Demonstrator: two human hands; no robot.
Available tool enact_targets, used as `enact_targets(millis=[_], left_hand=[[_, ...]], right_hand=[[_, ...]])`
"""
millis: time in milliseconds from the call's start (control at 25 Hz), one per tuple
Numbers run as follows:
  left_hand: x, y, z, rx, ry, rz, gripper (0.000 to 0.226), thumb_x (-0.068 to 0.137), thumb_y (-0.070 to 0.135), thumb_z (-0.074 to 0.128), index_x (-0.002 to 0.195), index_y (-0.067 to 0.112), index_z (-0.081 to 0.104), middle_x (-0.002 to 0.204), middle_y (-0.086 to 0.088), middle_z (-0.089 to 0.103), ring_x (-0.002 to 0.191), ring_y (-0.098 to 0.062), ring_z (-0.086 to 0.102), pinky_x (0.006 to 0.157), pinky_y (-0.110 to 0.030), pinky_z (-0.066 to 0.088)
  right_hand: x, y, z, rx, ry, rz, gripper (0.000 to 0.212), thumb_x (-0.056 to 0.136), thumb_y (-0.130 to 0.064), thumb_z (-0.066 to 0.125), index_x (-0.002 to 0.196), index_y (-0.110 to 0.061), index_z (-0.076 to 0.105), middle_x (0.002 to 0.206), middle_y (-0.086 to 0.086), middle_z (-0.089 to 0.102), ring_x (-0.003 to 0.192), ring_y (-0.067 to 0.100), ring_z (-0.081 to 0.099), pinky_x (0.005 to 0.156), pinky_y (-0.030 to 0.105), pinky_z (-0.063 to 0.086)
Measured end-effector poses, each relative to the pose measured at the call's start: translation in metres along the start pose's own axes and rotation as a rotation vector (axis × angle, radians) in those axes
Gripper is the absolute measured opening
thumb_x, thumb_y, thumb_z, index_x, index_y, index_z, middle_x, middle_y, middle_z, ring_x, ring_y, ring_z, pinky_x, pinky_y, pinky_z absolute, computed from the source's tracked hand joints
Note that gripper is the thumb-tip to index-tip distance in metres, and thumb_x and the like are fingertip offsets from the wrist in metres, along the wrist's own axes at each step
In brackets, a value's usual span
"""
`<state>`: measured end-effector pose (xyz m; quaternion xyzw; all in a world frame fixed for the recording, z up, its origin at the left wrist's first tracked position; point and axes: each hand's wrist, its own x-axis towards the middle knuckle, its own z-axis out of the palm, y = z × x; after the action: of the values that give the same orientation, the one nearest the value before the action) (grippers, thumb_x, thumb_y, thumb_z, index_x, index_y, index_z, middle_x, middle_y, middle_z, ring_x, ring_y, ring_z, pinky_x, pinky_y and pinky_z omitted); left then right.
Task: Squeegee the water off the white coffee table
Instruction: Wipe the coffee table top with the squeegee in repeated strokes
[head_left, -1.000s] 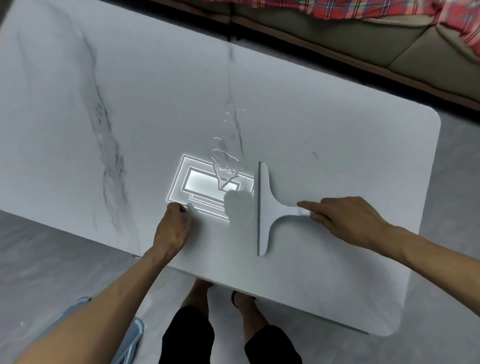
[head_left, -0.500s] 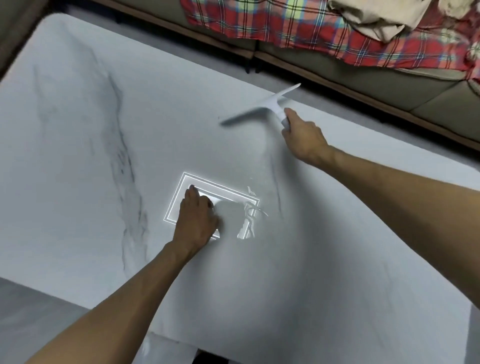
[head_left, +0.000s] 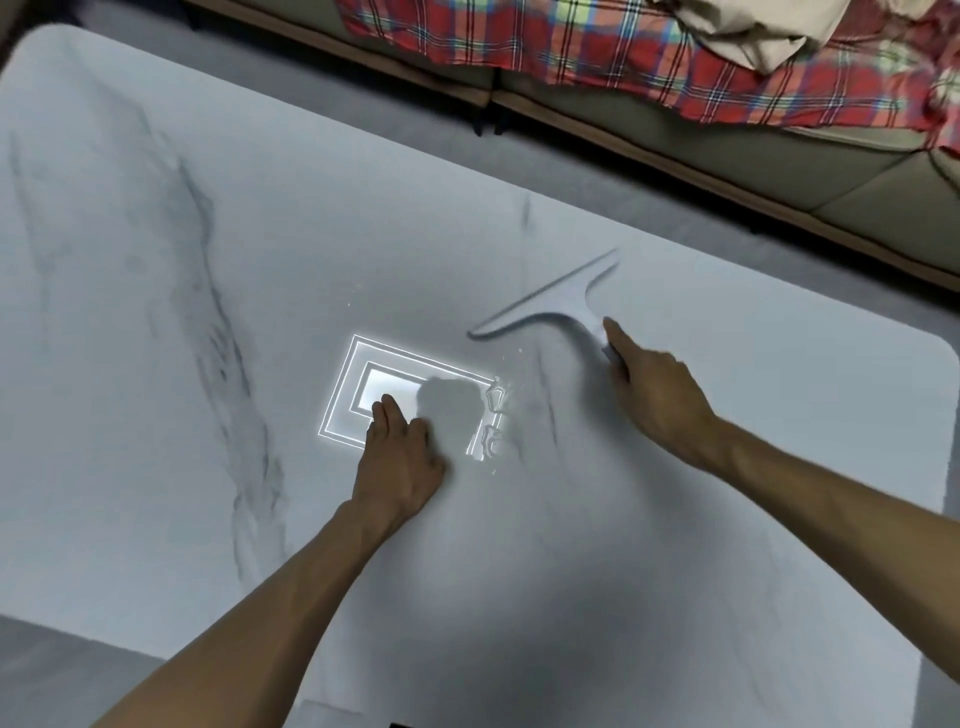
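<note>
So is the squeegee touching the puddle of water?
Apart. The head view shows bare table between the squeegee blade and the puddle beside the left hand. The right hand grips the handle.

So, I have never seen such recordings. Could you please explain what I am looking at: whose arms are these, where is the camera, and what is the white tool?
There is no machine here: a person does the work with bare hands. All pictures come from one wide camera worn on the person's head, looking down, so the arms enter from the bottom. The surface is a white, marble-look coffee table. The left hand rests palm down on it, holding nothing. The right hand grips the handle of a white squeegee, whose blade is just beyond a small puddle of water. The bright rectangle is probably only a lamp's reflection. Behind the table stands a sofa with a plaid blanket.
</note>
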<state>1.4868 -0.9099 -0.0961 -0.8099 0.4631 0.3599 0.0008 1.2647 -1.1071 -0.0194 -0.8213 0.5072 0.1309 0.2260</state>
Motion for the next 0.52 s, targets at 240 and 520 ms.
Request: enact_targets(millis=[240, 520], left_hand=[[-0.001, 0.007, -0.003, 0.027, -0.007, -0.042, 0.046, 0.088, 0.030, 0.039, 0.118, 0.000, 0.056, 0.140, -0.037, 0.028, 0.134, -0.051, 0.023, 0.107, -0.051, 0.032], [0.000, 0.008, -0.001, -0.009, -0.044, -0.038, 0.061, 0.085, 0.020, 0.001, 0.071, -0.002, 0.055, 0.091, -0.050, 0.047, 0.094, -0.058, 0.047, 0.071, -0.047, 0.047]], right_hand=[[-0.082, 0.040, -0.021, -0.126, -0.250, 0.020, 0.056, 0.101, -0.029, 0.034, 0.153, -0.027, 0.015, 0.103, 0.006, 0.067, 0.087, 0.029, 0.063, 0.076, 0.036, 0.050], [0.031, 0.008, -0.060, 0.067, -0.025, 0.086, 0.035, 0.097, -0.022, 0.038, 0.132, -0.016, 0.035, 0.109, 0.023, 0.061, 0.093, 0.045, 0.058, 0.067, 0.038, 0.041]])
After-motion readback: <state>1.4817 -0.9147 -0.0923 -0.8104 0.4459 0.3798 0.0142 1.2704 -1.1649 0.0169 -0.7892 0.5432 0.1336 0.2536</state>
